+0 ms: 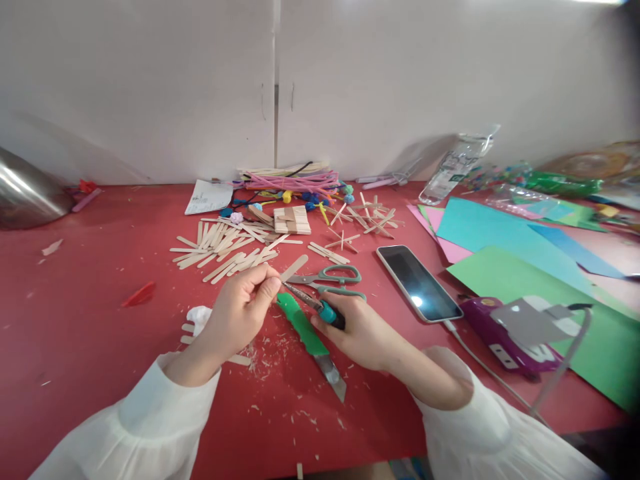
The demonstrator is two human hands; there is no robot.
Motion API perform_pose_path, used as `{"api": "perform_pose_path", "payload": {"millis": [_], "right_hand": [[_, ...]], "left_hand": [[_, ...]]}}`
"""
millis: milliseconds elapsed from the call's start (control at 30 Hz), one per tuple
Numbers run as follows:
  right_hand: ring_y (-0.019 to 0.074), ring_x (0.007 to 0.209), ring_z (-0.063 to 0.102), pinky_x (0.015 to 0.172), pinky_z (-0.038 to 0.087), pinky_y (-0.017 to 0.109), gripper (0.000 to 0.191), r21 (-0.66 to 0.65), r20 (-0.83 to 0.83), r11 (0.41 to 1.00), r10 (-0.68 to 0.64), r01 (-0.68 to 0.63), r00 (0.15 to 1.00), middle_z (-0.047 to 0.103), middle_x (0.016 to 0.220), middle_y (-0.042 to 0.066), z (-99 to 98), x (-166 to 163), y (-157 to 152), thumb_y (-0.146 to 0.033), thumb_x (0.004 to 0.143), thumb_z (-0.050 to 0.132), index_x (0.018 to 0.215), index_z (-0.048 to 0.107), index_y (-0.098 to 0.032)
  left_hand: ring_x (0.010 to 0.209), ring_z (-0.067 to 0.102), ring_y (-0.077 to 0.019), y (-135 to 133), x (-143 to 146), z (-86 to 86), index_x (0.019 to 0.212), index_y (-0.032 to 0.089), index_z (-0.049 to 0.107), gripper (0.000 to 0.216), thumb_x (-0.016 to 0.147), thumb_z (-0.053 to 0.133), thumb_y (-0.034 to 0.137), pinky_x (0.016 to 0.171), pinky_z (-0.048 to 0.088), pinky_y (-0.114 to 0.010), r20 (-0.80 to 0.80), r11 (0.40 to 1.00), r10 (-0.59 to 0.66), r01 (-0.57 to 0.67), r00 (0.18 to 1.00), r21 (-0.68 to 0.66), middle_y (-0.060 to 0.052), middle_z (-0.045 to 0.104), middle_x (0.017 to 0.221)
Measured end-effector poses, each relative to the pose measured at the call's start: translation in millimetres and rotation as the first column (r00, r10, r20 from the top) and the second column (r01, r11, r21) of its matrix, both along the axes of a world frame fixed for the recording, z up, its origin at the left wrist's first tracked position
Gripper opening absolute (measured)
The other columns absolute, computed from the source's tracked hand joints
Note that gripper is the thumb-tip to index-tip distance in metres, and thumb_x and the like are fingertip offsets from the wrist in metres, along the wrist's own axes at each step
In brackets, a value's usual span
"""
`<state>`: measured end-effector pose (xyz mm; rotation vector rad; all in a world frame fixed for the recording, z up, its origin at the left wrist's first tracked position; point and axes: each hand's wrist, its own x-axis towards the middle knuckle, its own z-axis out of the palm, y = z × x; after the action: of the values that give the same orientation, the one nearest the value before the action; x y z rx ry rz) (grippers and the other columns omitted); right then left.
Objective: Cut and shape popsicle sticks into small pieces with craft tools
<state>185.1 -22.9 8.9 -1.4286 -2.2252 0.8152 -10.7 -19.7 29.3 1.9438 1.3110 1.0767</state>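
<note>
My left hand (245,303) pinches a flat wooden craft stick (295,267) between thumb and fingertips; the stick points up and to the right. In my right hand (357,330) is a slim metal tool (306,298) with a teal and black handle, its narrow end meeting the stick at the left fingertips. Whether that end is a file or a blade I cannot tell. Beneath the hands lies a green utility knife (305,327), its blade out toward me. Grey-green scissors (333,275) rest just beyond, and wood shavings (265,363) are scattered around.
Loose craft sticks (225,247) are heaped behind my hands, beside a banded bundle (293,220) and pink pipe cleaners (295,181). A phone (419,283) with a charging cable, a purple power strip (505,340) and coloured paper (490,227) lie to the right. A metal vessel (30,190) stands left.
</note>
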Motion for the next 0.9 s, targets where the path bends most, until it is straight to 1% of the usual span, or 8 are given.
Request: {"api": "perform_pose_path", "payload": {"millis": [133,300,467,533,667,733,833,900], "right_hand": [[0.0105,0.05,0.036,0.048,0.031,0.022,0.023,-0.04,0.026,0.998,-0.054,0.055,0.998,0.041,0.056,-0.006,3.5,-5.1,-4.7,-0.021,0.079,0.052,0.063,0.035,-0.022],[0.012,0.054,0.041,0.052,0.033,0.023,0.018,-0.13,0.033,0.988,-0.077,0.08,0.997,0.046,0.06,-0.004,6.3,-6.9,-9.3,-0.022,0.081,0.051,0.066,0.041,-0.021],[0.0112,0.052,0.044,0.05,0.035,0.023,0.01,-0.35,-0.107,0.935,-0.092,0.05,0.99,0.049,0.061,-0.004,6.7,-5.3,-14.1,-0.027,0.081,0.05,0.074,0.049,-0.02],[0.0105,0.053,0.045,0.051,0.037,0.022,0.006,-0.438,-0.185,0.899,-0.115,0.023,0.976,0.048,0.061,-0.005,8.5,-5.4,-15.9,-0.022,0.078,0.05,0.073,0.049,-0.02],[0.0089,0.049,0.041,0.047,0.036,0.02,0.01,-0.609,-0.266,0.793,-0.184,-0.017,0.946,0.041,0.054,-0.007,17.1,-6.1,-19.3,-0.009,0.072,0.046,0.071,0.048,-0.019],[0.0083,0.047,0.04,0.046,0.034,0.019,0.01,-0.639,-0.239,0.769,-0.217,0.015,0.946,0.04,0.052,-0.008,21.2,-6.1,-20.2,-0.009,0.073,0.046,0.07,0.048,-0.019],[0.0074,0.046,0.038,0.045,0.031,0.019,0.013,-0.658,-0.16,0.748,-0.25,0.086,0.955,0.041,0.05,-0.008,25.4,-5.4,-19.5,-0.012,0.077,0.048,0.065,0.047,-0.018],[0.007,0.044,0.036,0.044,0.029,0.019,0.017,-0.668,-0.109,0.733,-0.27,0.131,0.957,0.04,0.048,-0.008,28.0,-5.0,-18.4,-0.011,0.077,0.048,0.063,0.046,-0.019]], "left_hand": [[0.053,0.041,-0.0122,-1.9,4.7,-2.0,0.061,0.021,0.041,0.027,0.089,0.039,0.024,0.052,0.036,-0.023,-0.122,0.98,0.104,-0.08,0.987,0.185,0.004,0.04,0.056],[0.058,0.045,-0.0138,-2.5,9.6,-4.5,0.065,0.022,0.04,0.025,0.089,0.038,0.017,0.056,0.037,-0.023,-0.202,0.928,0.186,-0.105,0.962,0.357,0.002,0.043,0.059],[0.062,0.049,-0.0152,1.5,9.3,-6.9,0.066,0.022,0.04,0.025,0.09,0.038,0.016,0.059,0.038,-0.024,-0.267,0.89,0.219,-0.08,0.939,0.448,0.0,0.048,0.062],[0.063,0.05,-0.0157,3.6,8.2,-9.2,0.066,0.022,0.041,0.025,0.09,0.037,0.016,0.061,0.038,-0.025,-0.285,0.884,0.222,-0.069,0.932,0.462,0.0,0.049,0.063],[0.065,0.05,-0.016,5.7,7.2,-14.3,0.068,0.022,0.043,0.024,0.091,0.036,0.018,0.063,0.039,-0.025,-0.307,0.895,0.198,-0.044,0.931,0.444,-0.001,0.051,0.066],[0.065,0.05,-0.0157,6.0,6.6,-16.5,0.068,0.021,0.044,0.025,0.091,0.035,0.02,0.062,0.04,-0.025,-0.293,0.919,0.167,-0.041,0.941,0.392,-0.001,0.051,0.066],[0.062,0.051,-0.0148,7.1,4.4,-21.0,0.072,0.02,0.049,0.024,0.091,0.035,0.024,0.059,0.041,-0.024,-0.225,0.977,0.073,-0.024,0.972,0.214,0.001,0.052,0.066],[0.063,0.054,-0.0149,8.7,2.7,-25.5,0.078,0.02,0.053,0.02,0.09,0.038,0.027,0.056,0.041,-0.023,-0.163,0.997,0.003,0.009,0.987,0.078,0.001,0.055,0.068]]}}
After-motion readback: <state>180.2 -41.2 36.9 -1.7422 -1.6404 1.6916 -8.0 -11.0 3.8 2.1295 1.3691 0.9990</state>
